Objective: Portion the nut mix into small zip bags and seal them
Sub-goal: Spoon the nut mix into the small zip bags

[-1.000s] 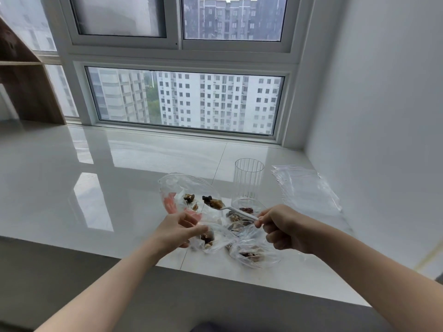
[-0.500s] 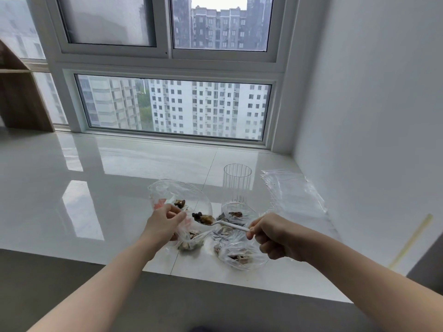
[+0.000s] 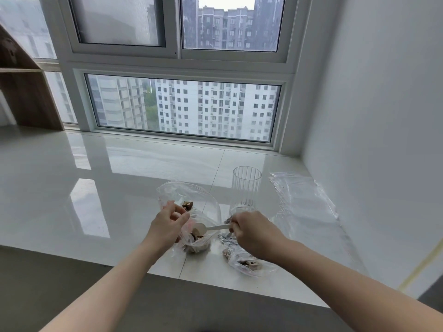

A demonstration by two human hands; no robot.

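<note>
A glossy white bench (image 3: pixel 72 188) runs under the window and carries everything. At its right edge a stack of empty zip bags (image 3: pixel 304 200) lies flat beside the wall, with a ribbed clear glass (image 3: pixel 247 185) standing upright just left of it. Both forearms reach forward from the near edge. The left hand (image 3: pixel 167 226) pinches the rim of a small zip bag (image 3: pixel 196 240), its grip holding the mouth apart; nut mix (image 3: pixel 197 237) sits in the bottom. The right hand (image 3: pixel 251 233) curls its grip round the handle of a white spoon (image 3: pixel 211 228), whose bowl is inside that bag. A filled bag (image 3: pixel 244 259) lies under the right wrist.
</note>
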